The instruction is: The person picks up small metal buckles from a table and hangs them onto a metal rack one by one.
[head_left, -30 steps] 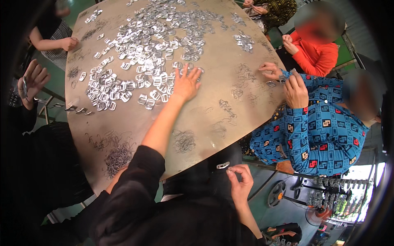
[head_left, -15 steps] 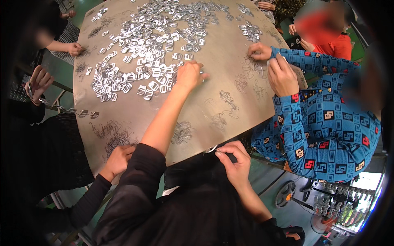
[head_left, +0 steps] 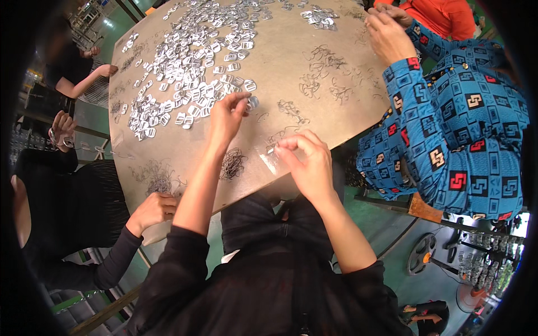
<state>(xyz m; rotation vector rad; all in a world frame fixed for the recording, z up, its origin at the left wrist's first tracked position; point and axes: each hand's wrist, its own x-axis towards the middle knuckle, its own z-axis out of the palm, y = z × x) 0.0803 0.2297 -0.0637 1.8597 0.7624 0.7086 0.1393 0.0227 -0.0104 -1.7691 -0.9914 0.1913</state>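
My left hand [head_left: 227,119] is over the table just right of the heap of silver metal buckles [head_left: 193,70]. Its thumb and fingers pinch one buckle [head_left: 253,103], slightly blurred. Closer to the table's near edge, my right hand [head_left: 309,163] is closed in a pinch, thumb against fingertips. A small bright glint shows at those fingertips, too small to name. Between my forearms lies a dark tangle of thin wire hooks [head_left: 233,163], with a looser scatter of hooks [head_left: 291,112] beyond my right hand.
At the right, a co-worker in a blue patterned sleeve [head_left: 414,112] works at the table [head_left: 269,61]. On my left, another person's hand [head_left: 154,211] rests near a pile of hooks [head_left: 159,182]. A smaller buckle group [head_left: 320,18] lies at the far right.
My left hand has drawn back from the buckle heap, now with a buckle in its fingers. My right hand has risen from below the table edge to over the tabletop. The view has shifted.
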